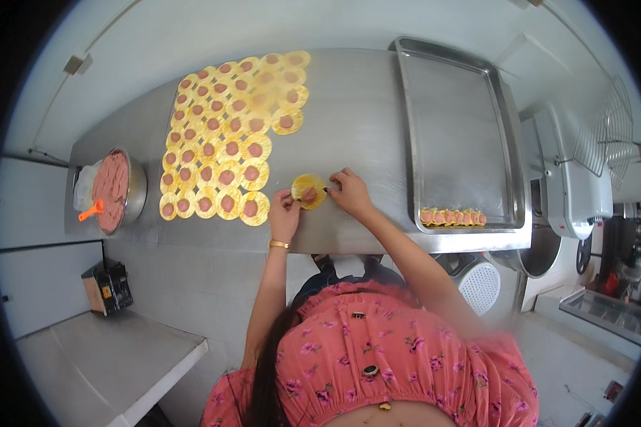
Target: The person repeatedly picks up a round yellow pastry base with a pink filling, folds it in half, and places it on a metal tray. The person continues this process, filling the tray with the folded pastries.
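Note:
A round yellow dumpling wrapper [305, 183] with a dab of pink meat filling [309, 194] lies near the front edge of the steel table. My left hand [285, 213] is closed, pinching the wrapper's left edge. From the other side, my right hand [351, 193] has its fingertips closed at the right edge. To the left, rows of yellow wrappers [207, 202] are spread close together, each topped with pink filling. A row of folded, filled dumplings [453, 217] sits along the near end of a metal tray.
The large metal tray [408, 107] stands on the table's right side. At the far left, a steel bowl [139, 186] holds pink meat filling with an orange scoop [90, 210] in it. A white machine [576, 171] stands beyond the tray, and a lower counter [107, 363] is behind me at left.

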Available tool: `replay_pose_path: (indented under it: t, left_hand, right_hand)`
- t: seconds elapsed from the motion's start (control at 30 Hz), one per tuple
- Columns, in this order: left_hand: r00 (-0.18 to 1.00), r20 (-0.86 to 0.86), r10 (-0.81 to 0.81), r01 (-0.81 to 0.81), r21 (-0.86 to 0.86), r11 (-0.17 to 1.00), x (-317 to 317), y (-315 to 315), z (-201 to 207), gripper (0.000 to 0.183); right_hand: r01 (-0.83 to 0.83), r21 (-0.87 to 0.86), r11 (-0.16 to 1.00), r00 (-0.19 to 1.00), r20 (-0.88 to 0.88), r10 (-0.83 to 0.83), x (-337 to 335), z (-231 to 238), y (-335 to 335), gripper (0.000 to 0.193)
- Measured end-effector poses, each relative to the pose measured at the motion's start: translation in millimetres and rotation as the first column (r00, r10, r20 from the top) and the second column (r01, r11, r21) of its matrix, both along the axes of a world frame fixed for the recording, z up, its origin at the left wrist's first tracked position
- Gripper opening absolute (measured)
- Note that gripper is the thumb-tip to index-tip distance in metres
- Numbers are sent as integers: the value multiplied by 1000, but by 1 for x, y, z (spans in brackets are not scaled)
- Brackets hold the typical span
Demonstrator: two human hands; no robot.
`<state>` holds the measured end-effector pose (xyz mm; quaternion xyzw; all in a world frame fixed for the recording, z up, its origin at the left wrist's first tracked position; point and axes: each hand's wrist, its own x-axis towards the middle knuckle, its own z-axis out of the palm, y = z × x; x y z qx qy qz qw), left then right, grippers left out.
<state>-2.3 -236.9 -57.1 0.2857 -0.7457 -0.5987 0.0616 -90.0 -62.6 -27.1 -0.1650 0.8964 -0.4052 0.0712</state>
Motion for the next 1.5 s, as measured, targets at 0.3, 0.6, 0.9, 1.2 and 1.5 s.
replay_pose_path:
  t: [0.3, 0.6, 0.9, 1.2, 1.5]
  left_hand:
    - [997, 30, -70, 73, -109, 991, -10, -9, 11, 25]
    - [941, -58, -334, 311, -242, 919, -15, -24, 26, 33]
    - [951, -54, -305, 277, -292, 915, -18, -12, 32, 24]
    - [969, -24, -246, 230, -275, 933, -21, 8, 33, 27]
    - [966, -180, -188, 217, 159, 963, -15, 15, 16, 27]
  right_hand:
    - [4, 135, 991, 1000, -22, -1, -6, -12, -33, 19]
    - [-279, 32, 960, 930, -241, 279, -34, -6, -45, 22]
    - [-52, -27, 998, 998, 44, 53, -23, -2, -20, 11]
    - [201, -258, 945, 941, 318, -113, 10, -12, -7, 18]
    - [124, -572, 811, 975, 223, 8, 24, -13, -2, 28]
